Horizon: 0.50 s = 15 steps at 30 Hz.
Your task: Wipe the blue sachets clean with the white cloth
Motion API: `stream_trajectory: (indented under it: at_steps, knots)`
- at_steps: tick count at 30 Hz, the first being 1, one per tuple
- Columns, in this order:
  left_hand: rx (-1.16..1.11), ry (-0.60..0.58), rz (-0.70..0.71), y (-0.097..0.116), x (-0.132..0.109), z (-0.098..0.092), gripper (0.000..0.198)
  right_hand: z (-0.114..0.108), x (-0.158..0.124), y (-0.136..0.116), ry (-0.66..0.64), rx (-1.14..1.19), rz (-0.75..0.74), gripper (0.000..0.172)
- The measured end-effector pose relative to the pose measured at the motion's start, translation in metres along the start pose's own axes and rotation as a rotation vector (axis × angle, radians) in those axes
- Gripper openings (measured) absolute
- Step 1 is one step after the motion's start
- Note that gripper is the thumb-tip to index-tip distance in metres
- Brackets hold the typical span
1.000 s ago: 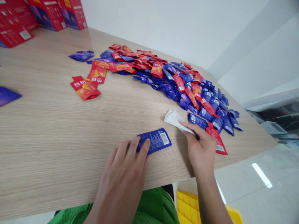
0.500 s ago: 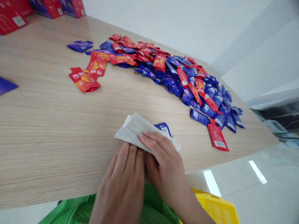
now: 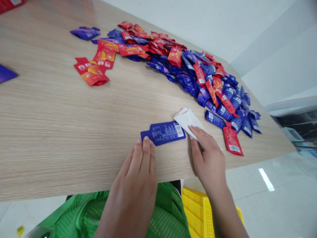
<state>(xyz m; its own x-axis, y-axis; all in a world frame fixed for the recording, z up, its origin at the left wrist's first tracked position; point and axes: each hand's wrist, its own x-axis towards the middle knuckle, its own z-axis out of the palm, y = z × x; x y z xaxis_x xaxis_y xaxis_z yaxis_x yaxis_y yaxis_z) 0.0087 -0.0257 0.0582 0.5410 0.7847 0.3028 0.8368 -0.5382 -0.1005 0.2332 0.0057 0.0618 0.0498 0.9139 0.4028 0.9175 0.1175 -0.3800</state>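
Pale tiled floor [image 3: 272, 201] and a white wall [image 3: 198, 23] frame a light wood-grain table [image 3: 56, 112], seen at a slant from above. A long, sprawling pile of foil sachets [image 3: 193, 71] in red and deep blue covers its far side. A few red sachets [image 3: 91, 71] lie at the pile's left end, and a purple sachet [image 3: 85, 33] sits just apart from it. A separate red sachet [image 3: 232, 141], its barcode showing, lies at the pile's near edge.

Closer to the table's front edge, a blue sachet [image 3: 163, 133] lies flat, back up, with its small printed text and barcode showing and its narrow spout end pointing left. The left hand [image 3: 133, 178] is directly below it. That grip is open, with the fingers straight and close together, their tips at or just touching the sachet's near edge, not pinching it.

To the right, a folded white tissue [image 3: 188, 121] lies just beside the sachet's barcode end. The right hand [image 3: 208, 157] sits over the tissue's lower part, its fingers resting across it and pressing it to the table. Whether that grip is clamping the tissue or only lying on it cannot be told. Below the table edge are green mesh [image 3: 123, 215] and a yellow plastic crate [image 3: 195, 211].
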Motion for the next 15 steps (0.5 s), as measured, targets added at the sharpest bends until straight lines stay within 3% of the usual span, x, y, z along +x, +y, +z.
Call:
stream_trajectory:
  at_steps: [3,6,11,13,15]
  knots:
    - [0.019,0.021,0.000,0.001,-0.001,0.001,0.059,-0.007,-0.002,-0.003,0.104,0.037,0.118,0.035]
    - [-0.003,-0.009,0.007,0.002,-0.001,0.003,0.060,-0.008,-0.003,-0.026,0.139,0.159,0.059,0.038]
    - [-0.025,-0.057,-0.038,0.005,-0.002,0.004,0.054,0.010,-0.002,-0.065,-0.185,0.282,-0.320,0.052]
    - [-0.021,-0.060,-0.046,0.006,-0.001,0.003,0.051,0.015,-0.001,-0.065,-0.259,0.247,-0.349,0.052]
    - [-0.013,-0.030,-0.049,0.005,0.000,0.002,0.055,0.016,0.000,-0.054,-0.232,0.201,-0.297,0.050]
